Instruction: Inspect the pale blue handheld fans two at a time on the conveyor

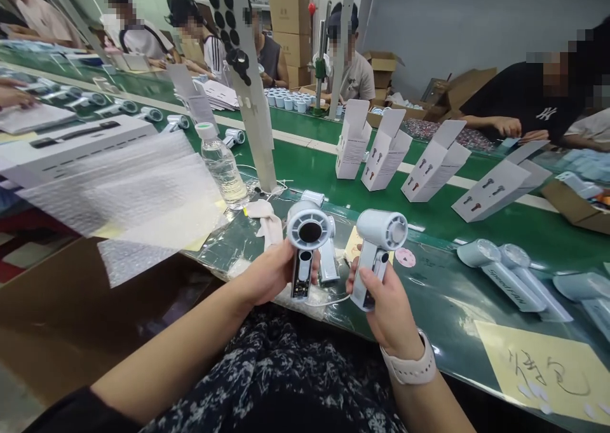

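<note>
Two pale-blue handheld fans in hand, both raised just above the near edge of the green tabletop. Our left grip is wrapped round the handle of the left-hand fan, its dark round face turned toward us. Our right grip is closed about the handle of the right-hand fan, thumb across the front, head turned off to the right.

Handling, our guess: light, a bit top-heavy, stiff hard shell, glossy enough to slip if held loosely. We'd call the ribbed rim and the dark front strip the fragile bits. Best hold is round the handle, below the head; we'd keep pressure off the rim.

Hard to make out: most fingers are hidden behind the handles, so we can't tell how firmly they press. The left handle's strip shows small detail, too fine to read. A third fan sits behind the left one, partly covered. A white cable runs toward the base of the right-hand fan; we can't tell if it's plugged in. At the right edge, another fan is cut off by the frame.
</note>
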`<action>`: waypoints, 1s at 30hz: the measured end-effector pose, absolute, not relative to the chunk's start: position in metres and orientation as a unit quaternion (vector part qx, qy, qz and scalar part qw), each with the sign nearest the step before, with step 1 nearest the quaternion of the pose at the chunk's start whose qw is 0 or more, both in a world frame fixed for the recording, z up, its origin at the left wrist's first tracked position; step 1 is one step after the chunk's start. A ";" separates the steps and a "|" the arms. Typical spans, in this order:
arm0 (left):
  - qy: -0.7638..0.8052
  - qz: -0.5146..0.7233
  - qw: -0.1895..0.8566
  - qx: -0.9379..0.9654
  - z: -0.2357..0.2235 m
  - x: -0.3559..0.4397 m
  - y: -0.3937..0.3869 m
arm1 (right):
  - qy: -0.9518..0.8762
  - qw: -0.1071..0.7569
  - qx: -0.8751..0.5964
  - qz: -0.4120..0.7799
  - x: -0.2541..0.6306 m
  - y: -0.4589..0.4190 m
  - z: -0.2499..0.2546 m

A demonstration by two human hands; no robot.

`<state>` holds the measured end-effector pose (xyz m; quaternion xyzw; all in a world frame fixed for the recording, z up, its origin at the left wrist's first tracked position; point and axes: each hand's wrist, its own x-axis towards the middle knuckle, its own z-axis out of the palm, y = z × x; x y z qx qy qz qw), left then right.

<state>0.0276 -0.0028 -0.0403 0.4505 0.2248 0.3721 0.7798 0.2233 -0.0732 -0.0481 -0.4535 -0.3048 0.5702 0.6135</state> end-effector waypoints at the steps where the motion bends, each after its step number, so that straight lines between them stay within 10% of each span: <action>1: 0.215 0.365 0.784 0.454 -0.040 0.028 -0.004 | -0.306 0.615 -0.441 0.578 0.225 -0.074 -0.046; 30: 0.183 0.376 0.772 0.478 -0.035 0.031 -0.024 | -0.363 0.573 -0.392 0.622 0.217 -0.086 -0.046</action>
